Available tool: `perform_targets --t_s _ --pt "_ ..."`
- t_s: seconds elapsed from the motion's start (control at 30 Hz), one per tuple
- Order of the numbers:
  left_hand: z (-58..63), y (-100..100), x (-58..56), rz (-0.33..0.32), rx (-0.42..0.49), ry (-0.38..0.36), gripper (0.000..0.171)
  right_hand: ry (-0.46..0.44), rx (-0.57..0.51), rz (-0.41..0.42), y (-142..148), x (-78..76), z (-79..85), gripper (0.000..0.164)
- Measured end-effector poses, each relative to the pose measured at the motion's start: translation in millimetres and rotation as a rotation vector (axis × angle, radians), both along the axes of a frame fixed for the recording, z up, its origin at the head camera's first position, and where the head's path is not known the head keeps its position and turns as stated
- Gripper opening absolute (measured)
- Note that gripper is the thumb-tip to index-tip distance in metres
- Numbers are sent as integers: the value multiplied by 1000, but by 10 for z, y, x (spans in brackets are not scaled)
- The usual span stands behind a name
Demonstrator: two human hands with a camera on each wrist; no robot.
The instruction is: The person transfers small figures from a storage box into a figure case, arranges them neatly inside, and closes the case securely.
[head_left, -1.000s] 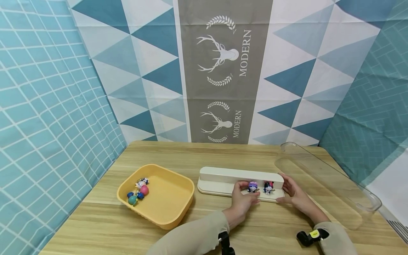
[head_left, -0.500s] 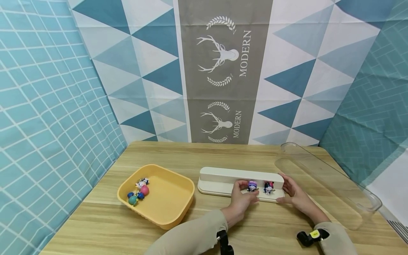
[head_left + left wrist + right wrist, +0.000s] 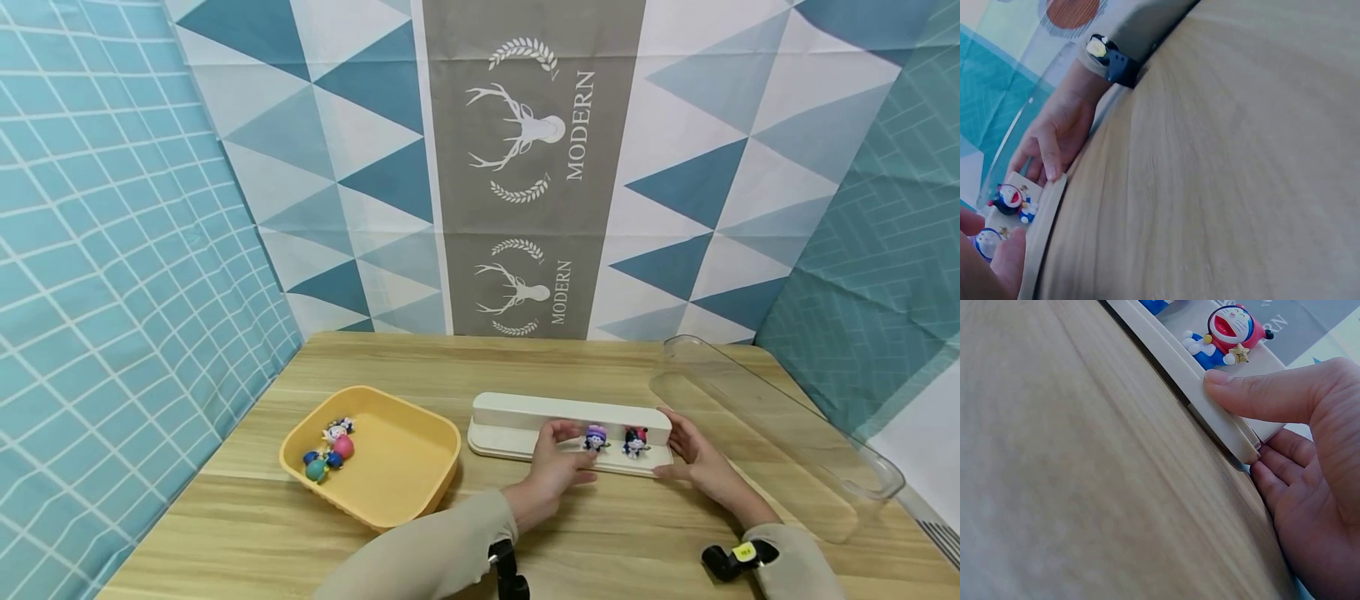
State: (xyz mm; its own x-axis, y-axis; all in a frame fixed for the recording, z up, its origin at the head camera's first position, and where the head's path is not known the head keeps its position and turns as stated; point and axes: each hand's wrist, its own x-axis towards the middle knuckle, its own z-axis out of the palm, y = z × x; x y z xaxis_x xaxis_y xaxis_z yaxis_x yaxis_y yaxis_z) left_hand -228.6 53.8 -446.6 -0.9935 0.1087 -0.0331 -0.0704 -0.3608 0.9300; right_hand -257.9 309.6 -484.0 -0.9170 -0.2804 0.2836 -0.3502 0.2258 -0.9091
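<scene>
A cream two-step display stand [image 3: 510, 437] lies on the table. Near its right end stands a Doraemon figurine with a red hood [image 3: 1232, 328]. To its left is a second figurine with a purple striped hat [image 3: 596, 438]. My left hand [image 3: 551, 467] is beside that second figurine, thumb and fingers parted, with a small gap visible in the head view. My right hand [image 3: 697, 458] grips the stand's right end. In the right wrist view its thumb lies on the front edge and the other fingers are at the end face, partly under it.
A yellow bin [image 3: 405, 450] on the left holds several small figurines [image 3: 330, 450]. A clear plastic cover [image 3: 772, 425] lies on the table at right, close to my right forearm. Patterned cloth walls [image 3: 525, 208] enclose the table at the back and sides.
My left hand has drawn back to the left and let go of the purple-hat figurine, which stays standing. My right hand keeps its grip on the stand's end.
</scene>
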Motion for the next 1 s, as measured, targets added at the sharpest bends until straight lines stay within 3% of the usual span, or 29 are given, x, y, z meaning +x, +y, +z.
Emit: perform_targets --t_s 0.3,0.67,1.0 --pt "167 -229 66 -46 9 -23 51 16 -5 -6 1 -1 -11 97" --pt "559 -660 249 -155 -28 -8 51 9 0 -1 12 -11 3 97" --pt "797 -1081 116 -146 -90 72 48 12 -6 3 1 -2 -14 97"
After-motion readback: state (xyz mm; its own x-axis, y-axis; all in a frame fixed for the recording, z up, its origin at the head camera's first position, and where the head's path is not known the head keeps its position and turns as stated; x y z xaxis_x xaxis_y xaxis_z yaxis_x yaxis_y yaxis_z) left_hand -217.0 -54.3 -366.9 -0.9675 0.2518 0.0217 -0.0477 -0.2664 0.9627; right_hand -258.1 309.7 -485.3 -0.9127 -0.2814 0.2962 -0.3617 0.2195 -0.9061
